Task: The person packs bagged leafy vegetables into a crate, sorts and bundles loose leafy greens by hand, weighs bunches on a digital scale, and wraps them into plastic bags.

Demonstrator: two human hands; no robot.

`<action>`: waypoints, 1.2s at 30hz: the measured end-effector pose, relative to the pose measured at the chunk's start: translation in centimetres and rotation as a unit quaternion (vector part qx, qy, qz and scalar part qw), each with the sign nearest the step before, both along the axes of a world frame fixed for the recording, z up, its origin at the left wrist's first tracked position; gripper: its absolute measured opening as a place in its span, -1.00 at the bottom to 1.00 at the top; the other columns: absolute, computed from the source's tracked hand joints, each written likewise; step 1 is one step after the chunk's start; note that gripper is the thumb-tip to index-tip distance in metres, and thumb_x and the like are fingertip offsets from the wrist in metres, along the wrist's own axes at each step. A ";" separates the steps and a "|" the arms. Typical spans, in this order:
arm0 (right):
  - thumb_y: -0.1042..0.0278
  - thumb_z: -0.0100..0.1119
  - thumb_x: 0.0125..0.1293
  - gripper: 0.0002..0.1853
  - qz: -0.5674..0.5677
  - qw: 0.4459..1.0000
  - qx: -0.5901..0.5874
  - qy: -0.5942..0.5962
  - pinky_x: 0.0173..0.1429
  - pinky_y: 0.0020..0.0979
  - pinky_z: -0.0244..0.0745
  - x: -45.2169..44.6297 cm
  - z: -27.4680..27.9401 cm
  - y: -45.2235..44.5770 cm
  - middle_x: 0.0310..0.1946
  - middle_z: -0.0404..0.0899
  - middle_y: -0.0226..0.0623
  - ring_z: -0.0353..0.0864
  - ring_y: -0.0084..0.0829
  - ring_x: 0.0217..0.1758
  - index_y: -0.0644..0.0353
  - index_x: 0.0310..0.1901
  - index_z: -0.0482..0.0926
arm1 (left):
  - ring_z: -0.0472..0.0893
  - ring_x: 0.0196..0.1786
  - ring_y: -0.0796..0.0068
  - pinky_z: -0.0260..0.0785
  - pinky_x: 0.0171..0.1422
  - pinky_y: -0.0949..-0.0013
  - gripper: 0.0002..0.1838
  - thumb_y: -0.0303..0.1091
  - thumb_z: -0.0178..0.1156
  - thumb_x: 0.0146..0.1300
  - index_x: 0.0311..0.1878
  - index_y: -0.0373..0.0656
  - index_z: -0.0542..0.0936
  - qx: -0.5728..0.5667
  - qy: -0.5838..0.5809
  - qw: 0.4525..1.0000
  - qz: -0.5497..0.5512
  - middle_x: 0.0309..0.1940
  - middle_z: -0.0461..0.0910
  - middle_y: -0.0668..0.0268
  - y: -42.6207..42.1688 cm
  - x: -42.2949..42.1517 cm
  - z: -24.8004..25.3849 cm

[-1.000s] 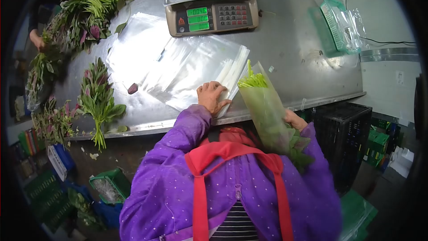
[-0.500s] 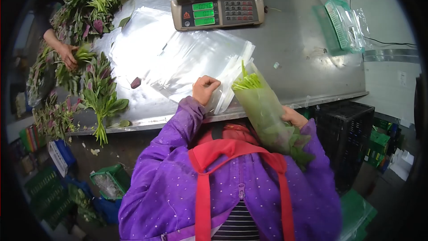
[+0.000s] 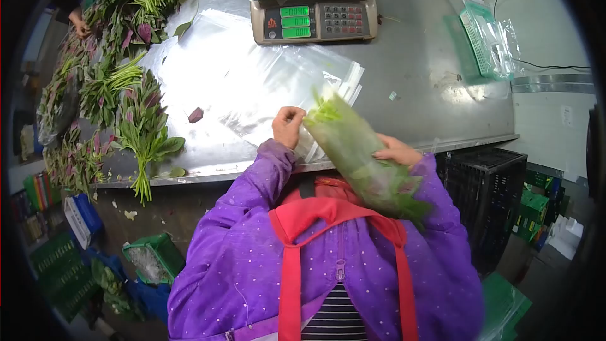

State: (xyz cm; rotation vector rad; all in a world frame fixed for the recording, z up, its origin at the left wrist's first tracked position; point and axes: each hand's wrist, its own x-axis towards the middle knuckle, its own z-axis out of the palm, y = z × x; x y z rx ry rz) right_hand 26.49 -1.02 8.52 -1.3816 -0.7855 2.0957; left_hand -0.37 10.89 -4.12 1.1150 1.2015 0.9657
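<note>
A bunch of leafy greens (image 3: 372, 170) sits inside a clear plastic bag (image 3: 344, 136), tilted, with pale cut stems at the upper left and leaves sticking out at the lower right. My right hand (image 3: 399, 151) is wrapped round the bag's right side, thumb on top. At the bag's upper left edge, my left hand (image 3: 288, 127) is closed, its fingertips pinching that edge. Flat clear bags (image 3: 265, 82) lie spread on the metal table (image 3: 435, 82) just beyond my left hand.
Bunches of greens (image 3: 145, 129) pile up along the table's left side, where another person's hand (image 3: 79, 24) shows. A digital scale (image 3: 315, 19) stands at the back. Right of it is a green basket (image 3: 476, 38); a black crate (image 3: 483, 183) stands below the table's right edge.
The bagged greens have swung left to meet my left hand, which now pinches the bag's edge. My right hand moved left with the bag. The other person's hand moved away toward the back left.
</note>
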 end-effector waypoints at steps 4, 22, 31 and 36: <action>0.19 0.34 0.12 -0.33 0.060 0.992 -0.014 -0.113 0.14 -0.44 0.33 -0.9 -0.4 0.2 -0.01 0.48 -0.28 0.44 -0.50 0.06 0.31 0.21 0.30 | 0.47 -0.33 0.60 0.33 -0.15 0.50 -0.86 -0.39 0.23 0.17 -0.33 -0.30 0.57 -0.064 -0.068 0.989 0.112 -0.41 0.56 0.38 2.0 -1.0 4.0; 0.21 0.37 0.08 0.00 0.021 0.998 0.066 -0.012 0.40 -0.38 0.09 -5.7 0.2 11.7 0.33 0.14 0.00 0.16 -0.31 0.37 0.34 0.41 -0.09 | 0.48 -0.14 0.25 0.20 0.00 0.26 -0.86 -0.48 0.30 -0.04 -0.37 -0.10 0.57 0.414 0.182 0.877 -0.162 -0.30 0.54 0.31 0.6 -1.3 15.2; 0.38 0.34 0.05 -0.22 -0.011 0.992 0.121 -0.034 0.25 -0.38 0.29 -6.2 3.9 9.9 0.10 0.41 -0.20 0.46 -0.41 0.10 0.25 0.29 0.16 | 0.32 0.20 0.29 0.25 0.22 0.15 -0.25 -0.08 0.16 0.27 0.39 0.02 -0.01 -0.225 -0.272 0.919 0.175 0.18 0.26 0.26 -1.3 -6.0 12.3; 0.41 0.31 0.00 -0.17 -0.217 0.937 0.254 -0.105 0.28 -0.35 0.28 -4.4 10.6 4.9 0.12 0.40 -0.12 0.40 -0.29 0.20 0.26 0.32 0.11 | 0.52 0.01 0.37 0.43 0.08 0.32 -0.37 -0.40 0.27 0.16 0.25 -0.23 0.21 -0.065 -0.380 0.913 -0.131 0.03 0.47 0.17 2.1 3.9 22.1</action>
